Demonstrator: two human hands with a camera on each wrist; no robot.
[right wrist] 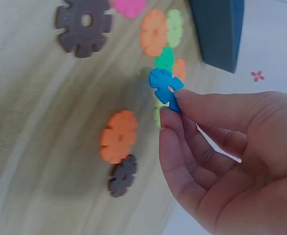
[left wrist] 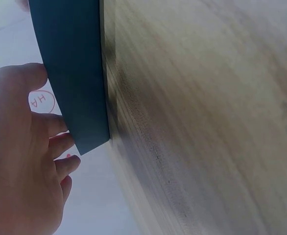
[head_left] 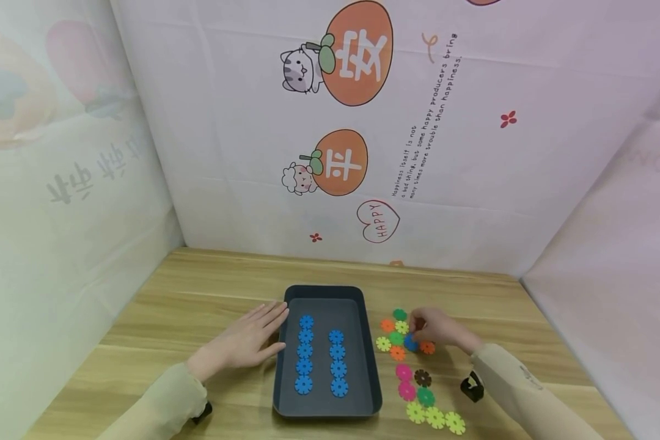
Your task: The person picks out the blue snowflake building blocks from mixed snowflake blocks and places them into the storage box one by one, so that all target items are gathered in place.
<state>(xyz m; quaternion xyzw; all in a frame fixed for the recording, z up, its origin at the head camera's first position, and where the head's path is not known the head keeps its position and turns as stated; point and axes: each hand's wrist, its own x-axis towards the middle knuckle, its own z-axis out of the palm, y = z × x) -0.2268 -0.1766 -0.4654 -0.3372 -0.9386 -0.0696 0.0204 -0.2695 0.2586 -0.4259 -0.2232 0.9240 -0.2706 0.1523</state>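
Note:
A dark grey tray (head_left: pixel 321 366) lies on the wooden table. Inside it, blue notched discs (head_left: pixel 305 351) form a left column and a shorter right column (head_left: pixel 338 352). My left hand (head_left: pixel 244 339) rests against the tray's left rim with its fingers extended; in the left wrist view, the fingertips touch the tray's outer wall (left wrist: pixel 75 73). To the right of the tray, my right hand (head_left: pixel 440 327) pinches a blue notched disc (right wrist: pixel 163 84) between thumb and fingers, held just above the loose discs.
Loose discs lie right of the tray: orange (head_left: pixel 398 352), green (head_left: pixel 426 396), pink (head_left: pixel 404 372), brown (head_left: pixel 423 377) and several yellow ones (head_left: pixel 435 417). Printed white cloth (head_left: pixel 242 153) hangs behind the table and at both sides.

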